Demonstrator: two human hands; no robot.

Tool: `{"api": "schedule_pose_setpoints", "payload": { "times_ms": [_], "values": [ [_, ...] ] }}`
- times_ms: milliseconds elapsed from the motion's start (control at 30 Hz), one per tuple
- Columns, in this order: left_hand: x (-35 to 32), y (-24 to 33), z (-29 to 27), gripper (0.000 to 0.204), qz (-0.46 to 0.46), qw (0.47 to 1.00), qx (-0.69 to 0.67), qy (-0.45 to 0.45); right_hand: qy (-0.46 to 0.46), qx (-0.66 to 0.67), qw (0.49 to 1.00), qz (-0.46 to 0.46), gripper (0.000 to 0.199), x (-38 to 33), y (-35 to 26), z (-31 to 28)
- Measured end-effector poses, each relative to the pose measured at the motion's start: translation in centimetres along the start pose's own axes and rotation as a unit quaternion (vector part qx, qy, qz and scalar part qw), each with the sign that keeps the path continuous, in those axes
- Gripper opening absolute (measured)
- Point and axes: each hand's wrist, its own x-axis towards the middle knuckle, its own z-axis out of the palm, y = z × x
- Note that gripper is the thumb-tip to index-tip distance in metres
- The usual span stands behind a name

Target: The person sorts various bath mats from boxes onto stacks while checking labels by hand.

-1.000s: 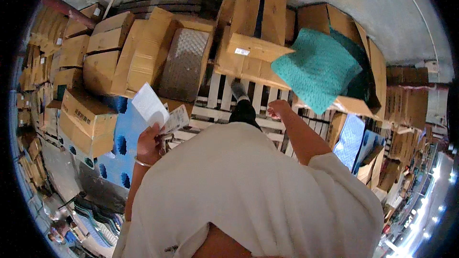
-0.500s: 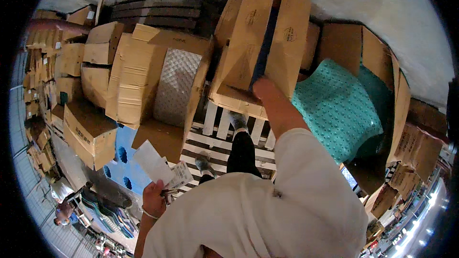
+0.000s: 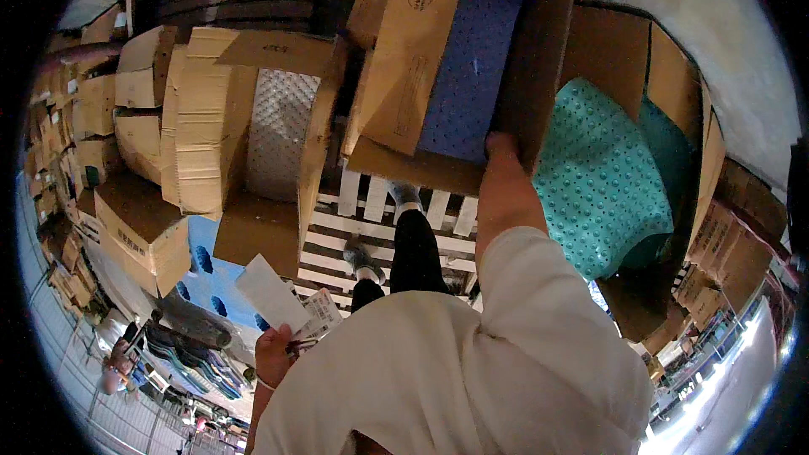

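Observation:
My left hand (image 3: 274,355) is closed on paper sheets at the lower left: a blank white sheet (image 3: 271,291) and a printed label sheet (image 3: 320,313). My right arm reaches forward to a long cardboard box (image 3: 413,164). At its near right corner my right hand (image 3: 502,145) is closed on the raised right flap (image 3: 539,76); its fingertips are hidden. Inside the box lies a blue dimpled mat (image 3: 472,76). The left flap (image 3: 413,42) still covers part of it.
An open box to the right holds teal bumpy mats (image 3: 602,177). On the left, another open box holds a pale textured mat (image 3: 284,131). I stand on a slatted pallet (image 3: 379,227). A blue plastic pallet (image 3: 221,270) and stacked cartons (image 3: 139,135) are farther left.
The right flap has swung up and to the right with my right hand, exposing the blue mat. My left hand keeps its papers. The view has shifted slightly.

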Motion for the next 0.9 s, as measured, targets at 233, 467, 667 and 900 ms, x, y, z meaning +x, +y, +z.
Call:
{"api": "schedule_pose_setpoints", "payload": {
  "times_ms": [233, 467, 667, 900],
  "values": [
    [2.9, -2.4, -2.6, 0.031, 0.169, 0.875, 0.449, -0.061, 0.089, 0.177, 0.98, 0.017, 0.039, 9.8, -0.8, 3.9],
    [3.2, -1.6, 1.1, 0.03, 0.003, 0.997, 0.069, 0.024, 0.075, 0.471, 0.879, 0.0, 0.042, 10.5, 0.5, 7.0],
    [1.8, 0.5, 1.7, 0.033, -0.088, 0.988, 0.127, -0.003, -0.054, 0.789, 0.61, -0.049, 0.045, 6.1, -0.5, 2.4],
    [4.9, -3.0, -1.2, 0.032, 0.401, 0.763, 0.502, -0.069, 0.082, 0.654, 0.752, 0.003, 0.046, 10.7, -3.8, 3.7]
  ]
}}
